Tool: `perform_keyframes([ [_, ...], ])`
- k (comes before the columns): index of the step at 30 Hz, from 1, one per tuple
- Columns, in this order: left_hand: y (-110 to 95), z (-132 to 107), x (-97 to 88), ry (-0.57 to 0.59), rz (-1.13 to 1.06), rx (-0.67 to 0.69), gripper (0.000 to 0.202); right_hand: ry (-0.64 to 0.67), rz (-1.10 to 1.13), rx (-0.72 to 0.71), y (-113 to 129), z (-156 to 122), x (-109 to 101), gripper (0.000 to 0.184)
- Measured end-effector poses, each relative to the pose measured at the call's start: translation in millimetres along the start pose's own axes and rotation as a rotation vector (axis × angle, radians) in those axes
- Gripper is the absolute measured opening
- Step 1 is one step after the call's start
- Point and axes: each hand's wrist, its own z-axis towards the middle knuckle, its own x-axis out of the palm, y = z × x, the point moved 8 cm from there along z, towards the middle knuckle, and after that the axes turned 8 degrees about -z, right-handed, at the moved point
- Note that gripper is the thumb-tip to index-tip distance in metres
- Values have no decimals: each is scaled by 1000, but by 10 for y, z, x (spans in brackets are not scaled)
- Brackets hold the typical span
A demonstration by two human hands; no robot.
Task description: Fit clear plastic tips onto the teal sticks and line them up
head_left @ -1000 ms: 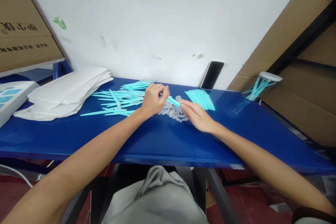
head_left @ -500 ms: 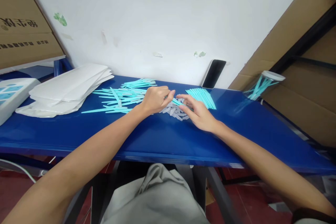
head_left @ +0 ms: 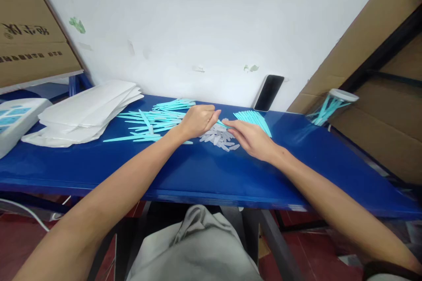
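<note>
My left hand (head_left: 198,121) is closed in a pinch on a turquoise plastic stick (head_left: 223,124), whose tip points right. My right hand (head_left: 249,138) lies just right of it with fingers bent, its fingertips at the stick's tip and over a small heap of clear plastic caps (head_left: 219,137). Whether the right fingers hold a cap is hidden. Loose turquoise sticks (head_left: 148,123) are scattered left of my left hand. A neat row of turquoise sticks (head_left: 253,119) lies behind my right hand.
All this rests on a blue table (head_left: 204,171). A stack of white bags (head_left: 85,112) sits at the left, a white box (head_left: 16,118) beyond it. A black phone (head_left: 268,93) leans on the wall. A clear jar (head_left: 329,107) with sticks stands at the right by cardboard boxes (head_left: 379,74).
My right hand has moved up from the caps to the stick's tip. My left hand stays pinched on the stick and has shifted slightly right.
</note>
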Motion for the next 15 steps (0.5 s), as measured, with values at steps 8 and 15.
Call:
perform_keyframes([
  [8, 653, -226, -555, -257, 24, -321, 61, -115, -136, 162, -482, -111, -373, 36],
  [15, 682, -310, -395, 36, 90, -384, 55, -54, -409, 461, -1187, -238, -368, 37],
])
